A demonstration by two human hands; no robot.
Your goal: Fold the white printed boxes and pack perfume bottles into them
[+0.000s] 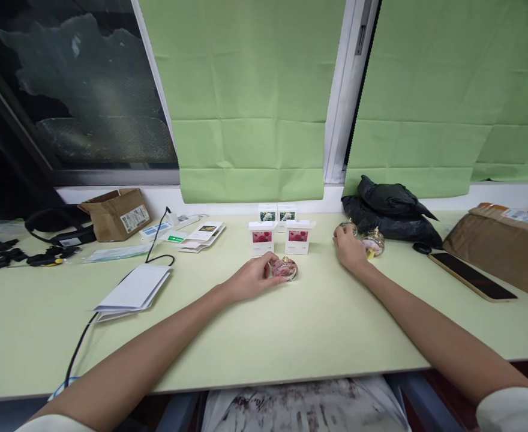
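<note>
My left hand (251, 278) grips a round pink glass perfume bottle (286, 269) that rests on the pale green table (264, 336). My right hand (348, 247) lies on the table, fingers on a small glass bottle (347, 226), with a second clear bottle with a gold cap (374, 242) just to its right. Two white boxes with pink flower pictures (262, 236) (298, 235) stand behind the pink bottle. Two white boxes with green pictures (276, 213) stand behind those.
A black bag (387, 207) lies at the back right, a phone (471, 275) and a brown parcel (502, 246) further right. At left are white papers (133, 289), a black cable (111, 300), an open cardboard box (117, 213), leaflets (203, 234) and headphones (52, 231).
</note>
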